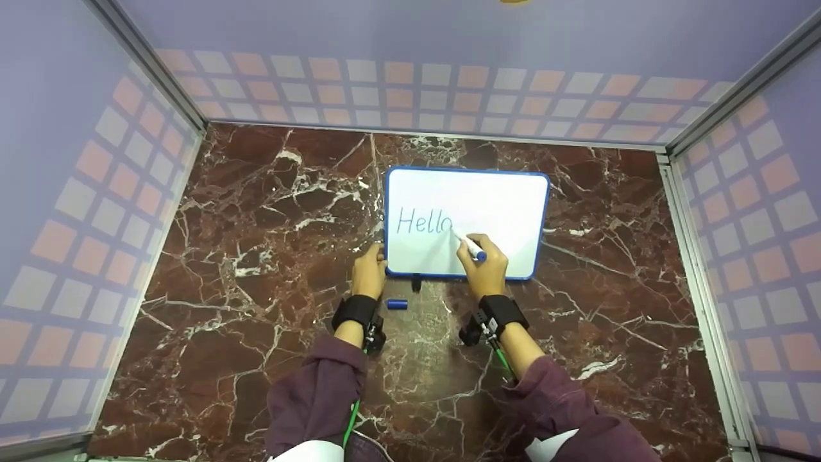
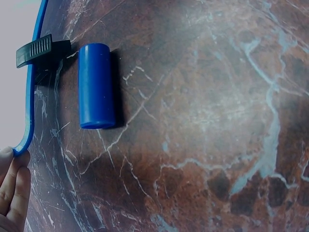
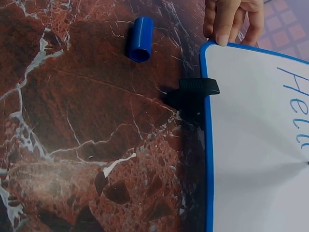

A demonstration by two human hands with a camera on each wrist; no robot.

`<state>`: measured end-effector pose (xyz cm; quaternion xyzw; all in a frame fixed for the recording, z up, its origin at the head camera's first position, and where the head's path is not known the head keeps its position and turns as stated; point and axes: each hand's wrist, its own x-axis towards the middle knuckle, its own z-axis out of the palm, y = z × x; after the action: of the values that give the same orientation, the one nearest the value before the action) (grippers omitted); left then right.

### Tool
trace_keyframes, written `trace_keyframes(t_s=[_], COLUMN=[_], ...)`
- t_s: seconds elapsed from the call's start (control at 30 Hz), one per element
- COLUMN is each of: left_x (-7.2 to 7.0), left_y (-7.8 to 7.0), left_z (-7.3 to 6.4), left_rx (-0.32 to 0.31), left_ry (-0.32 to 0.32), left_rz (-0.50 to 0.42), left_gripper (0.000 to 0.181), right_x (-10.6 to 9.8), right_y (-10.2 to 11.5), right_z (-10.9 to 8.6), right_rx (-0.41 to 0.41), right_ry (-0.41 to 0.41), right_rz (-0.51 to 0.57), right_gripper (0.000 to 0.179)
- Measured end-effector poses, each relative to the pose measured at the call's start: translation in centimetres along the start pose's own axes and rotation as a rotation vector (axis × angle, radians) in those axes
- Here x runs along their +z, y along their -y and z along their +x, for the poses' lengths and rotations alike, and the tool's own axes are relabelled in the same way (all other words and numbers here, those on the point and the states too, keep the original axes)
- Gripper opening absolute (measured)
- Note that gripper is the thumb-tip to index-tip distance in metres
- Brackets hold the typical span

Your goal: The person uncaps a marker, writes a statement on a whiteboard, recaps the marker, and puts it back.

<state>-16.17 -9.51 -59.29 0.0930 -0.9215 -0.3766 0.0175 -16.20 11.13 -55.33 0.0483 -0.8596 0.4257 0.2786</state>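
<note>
A whiteboard (image 1: 487,196) with a blue frame lies on the tabletop, the word "Hello" (image 1: 424,221) handwritten on its left half. My right hand (image 1: 487,269) holds a white marker (image 1: 470,246) with a blue end, its tip at the letter "o". The left hand (image 1: 369,273) pinches the board's near left corner, thumb on top and fingers at the edge, as the right wrist view shows this hand (image 3: 234,19) too. Near the left wrist, a blue marker cap (image 1: 397,304) lies on its side. The right hand is outside the right wrist view.
A black clip (image 2: 43,50) sits on the board's near edge, close to the cap. The brown marbled tabletop (image 1: 276,192) is enclosed by lilac panels (image 1: 436,32) with pink and white squares at the back, left and right. Green cables run along both forearms.
</note>
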Motion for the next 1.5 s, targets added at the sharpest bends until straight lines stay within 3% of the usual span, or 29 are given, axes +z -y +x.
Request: trace_keyframes(t_s=[1.07,1.5], left_x=[0.0,0.0], left_y=[0.0,0.1], left_z=[0.0,0.0], left_rx=[0.001,0.015], left_ry=[0.013,-0.016], left_rz=[-0.013,-0.007], left_gripper=[0.032,0.030], right_x=[0.4,-0.8], right_y=[0.3,0.1], right_z=[-0.4,0.7], right_rx=[-0.009,0.003], right_ry=[0.017,-0.040], right_rz=[0.000,0.037], right_gripper=[0.013,0.011])
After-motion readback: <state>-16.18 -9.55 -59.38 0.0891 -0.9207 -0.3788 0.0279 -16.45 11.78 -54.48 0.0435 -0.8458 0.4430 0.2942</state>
